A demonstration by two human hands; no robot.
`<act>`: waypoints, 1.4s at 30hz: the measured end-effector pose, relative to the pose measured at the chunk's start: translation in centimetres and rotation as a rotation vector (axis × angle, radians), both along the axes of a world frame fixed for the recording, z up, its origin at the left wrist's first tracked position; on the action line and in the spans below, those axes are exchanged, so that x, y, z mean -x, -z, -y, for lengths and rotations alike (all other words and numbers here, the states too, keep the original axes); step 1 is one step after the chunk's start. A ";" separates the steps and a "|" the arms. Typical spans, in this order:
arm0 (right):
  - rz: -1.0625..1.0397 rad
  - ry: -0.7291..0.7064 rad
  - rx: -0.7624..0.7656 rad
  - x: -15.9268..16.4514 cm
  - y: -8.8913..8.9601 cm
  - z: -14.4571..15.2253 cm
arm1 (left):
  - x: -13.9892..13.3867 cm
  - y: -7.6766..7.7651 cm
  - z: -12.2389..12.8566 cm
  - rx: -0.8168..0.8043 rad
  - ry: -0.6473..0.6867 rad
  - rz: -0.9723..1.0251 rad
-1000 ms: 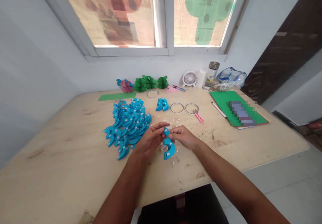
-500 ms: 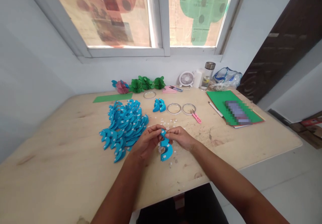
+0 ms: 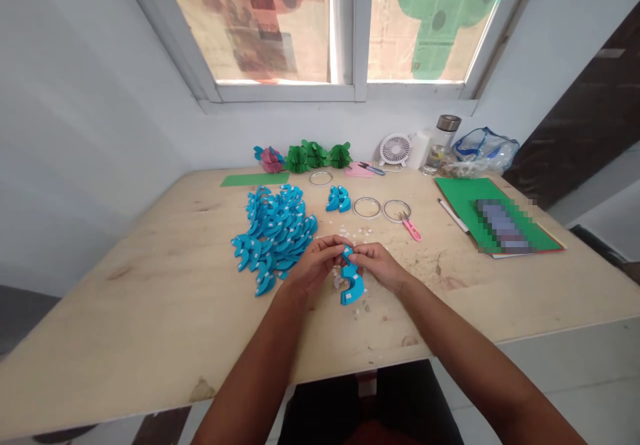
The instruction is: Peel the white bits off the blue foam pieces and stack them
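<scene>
Between my two hands hangs a blue paper cutout (image 3: 355, 288), curved like a 3, with small white squares on its face. My left hand (image 3: 320, 262) is closed on its upper end from the left. From the right, my right hand (image 3: 380, 265) pinches the same upper end with thumb and fingers. Small white bits (image 3: 337, 278) lie on the table below and around it. Left of my hands is a heap of similar blue paper pieces (image 3: 280, 225) with white squares. A smaller blue cluster (image 3: 339, 198) sits farther back.
On the wooden table (image 3: 175, 285) lie several rolls of tape (image 3: 367, 207), pink-handled snips (image 3: 412, 227), a pen (image 3: 453, 215) and green sheets (image 3: 463, 198) under a blurred object. A small fan (image 3: 395, 149), a glass bottle (image 3: 443, 140) and green paper ornaments (image 3: 315, 155) stand by the wall.
The camera view has turned left, so everything sits farther right in the picture. Both hands keep hold of the blue cutout, with little change in their grip.
</scene>
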State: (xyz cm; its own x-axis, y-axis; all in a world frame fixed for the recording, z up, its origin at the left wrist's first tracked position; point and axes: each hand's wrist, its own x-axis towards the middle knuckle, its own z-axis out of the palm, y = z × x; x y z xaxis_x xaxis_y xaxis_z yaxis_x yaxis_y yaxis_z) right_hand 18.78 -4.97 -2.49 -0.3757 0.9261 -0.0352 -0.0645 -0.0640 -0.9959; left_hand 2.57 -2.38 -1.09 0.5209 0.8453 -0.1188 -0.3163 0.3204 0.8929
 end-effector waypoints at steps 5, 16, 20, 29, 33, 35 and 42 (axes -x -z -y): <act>-0.011 0.030 -0.006 0.1 0.1 0.1 | -0.1 0.0 0.1 -0.038 -0.010 -0.043; 0.008 0.074 -0.017 0.2 0.2 0.0 | -0.5 -0.4 0.2 -0.167 -0.140 -0.106; -0.007 0.066 -0.036 0.2 -0.1 0.1 | -0.5 -0.6 0.3 -0.210 -0.150 -0.128; -0.010 0.200 -0.055 0.4 0.2 -0.1 | -0.7 -0.3 0.6 -0.607 -0.425 -0.389; 0.048 0.298 -0.088 0.4 0.3 -0.3 | -0.9 -0.1 0.8 -1.079 -0.593 -0.630; 0.096 0.317 -0.113 0.4 0.5 -0.3 | -1.1 0.0 0.9 -1.227 -0.585 -0.706; 0.349 0.365 -0.274 0.1 1.2 -0.4 | -1.3 0.2 0.7 -1.384 -0.523 -0.844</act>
